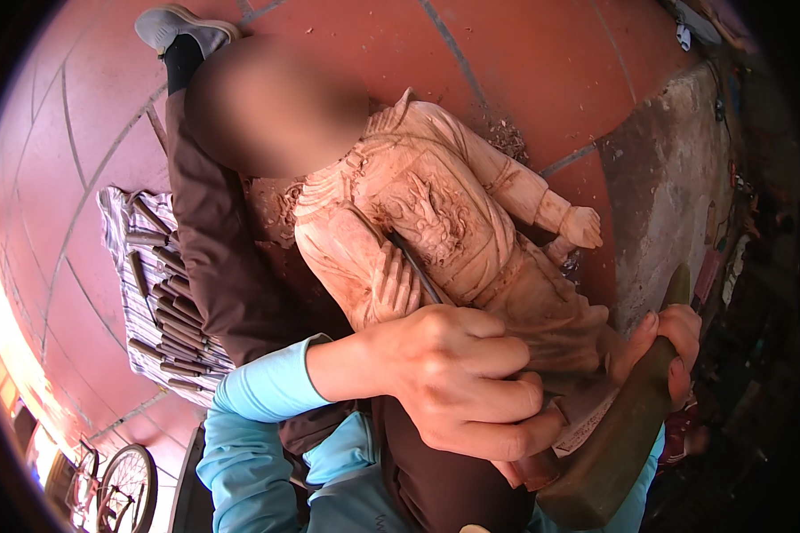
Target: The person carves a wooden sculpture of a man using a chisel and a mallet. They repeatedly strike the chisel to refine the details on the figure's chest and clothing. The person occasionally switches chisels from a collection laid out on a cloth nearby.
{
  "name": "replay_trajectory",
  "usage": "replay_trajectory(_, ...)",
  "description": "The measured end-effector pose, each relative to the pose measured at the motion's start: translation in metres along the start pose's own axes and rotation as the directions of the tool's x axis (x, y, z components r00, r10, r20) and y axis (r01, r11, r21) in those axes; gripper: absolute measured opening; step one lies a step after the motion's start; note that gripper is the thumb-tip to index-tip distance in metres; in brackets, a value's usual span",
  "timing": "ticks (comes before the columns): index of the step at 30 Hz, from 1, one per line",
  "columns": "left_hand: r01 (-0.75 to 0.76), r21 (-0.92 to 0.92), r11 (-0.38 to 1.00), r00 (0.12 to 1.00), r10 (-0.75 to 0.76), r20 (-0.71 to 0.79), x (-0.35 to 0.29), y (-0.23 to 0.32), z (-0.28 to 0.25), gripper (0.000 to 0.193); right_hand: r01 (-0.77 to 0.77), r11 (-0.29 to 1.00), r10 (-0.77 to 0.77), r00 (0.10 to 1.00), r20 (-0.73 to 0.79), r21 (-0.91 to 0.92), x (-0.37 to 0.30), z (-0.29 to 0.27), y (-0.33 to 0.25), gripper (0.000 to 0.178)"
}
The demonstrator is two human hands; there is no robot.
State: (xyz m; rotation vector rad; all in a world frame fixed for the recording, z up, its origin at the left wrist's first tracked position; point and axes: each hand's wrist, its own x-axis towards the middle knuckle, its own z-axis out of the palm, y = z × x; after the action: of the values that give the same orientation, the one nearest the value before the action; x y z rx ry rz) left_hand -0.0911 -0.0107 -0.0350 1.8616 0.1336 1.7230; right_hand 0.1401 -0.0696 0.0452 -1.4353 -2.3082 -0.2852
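A carved wooden statue in robes lies on its back before me, its head end blurred. My left hand is wrapped round a chisel. The dark blade slants to the statue's chest, beside its carved hand. The chisel's wooden handle comes out below my fist. At the right, my right hand grips a long greenish-brown wooden mallet. The mallet's thick end is beside the butt of the chisel handle; whether they touch I cannot tell.
My brown-trousered leg stretches along the statue's left side. Several carving tools lie on a striped cloth on the red tiled floor. Wood shavings lie beside the statue. A bicycle stands at lower left; a grey concrete slab is at right.
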Motion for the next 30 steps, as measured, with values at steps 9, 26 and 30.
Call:
replay_trajectory(9,-0.001,-0.025,1.000,0.999,0.002,0.050,-0.002,-0.002,-0.001,0.022,0.037,0.991,-0.019,0.990,-0.140,0.125,-0.007,0.006,0.009,0.064)
replay_trajectory(26,0.018,-0.001,1.000,0.990,-0.018,0.138,-0.001,-0.006,-0.004,0.030,0.138,0.959,-0.119,0.989,-0.093,0.246,-0.002,0.013,0.020,0.063)
replay_trajectory(30,-0.050,0.125,0.991,0.989,0.031,0.148,0.005,-0.011,-0.008,0.029,0.097,0.987,-0.099,0.995,0.007,0.126,0.000,0.011,0.012,0.066)
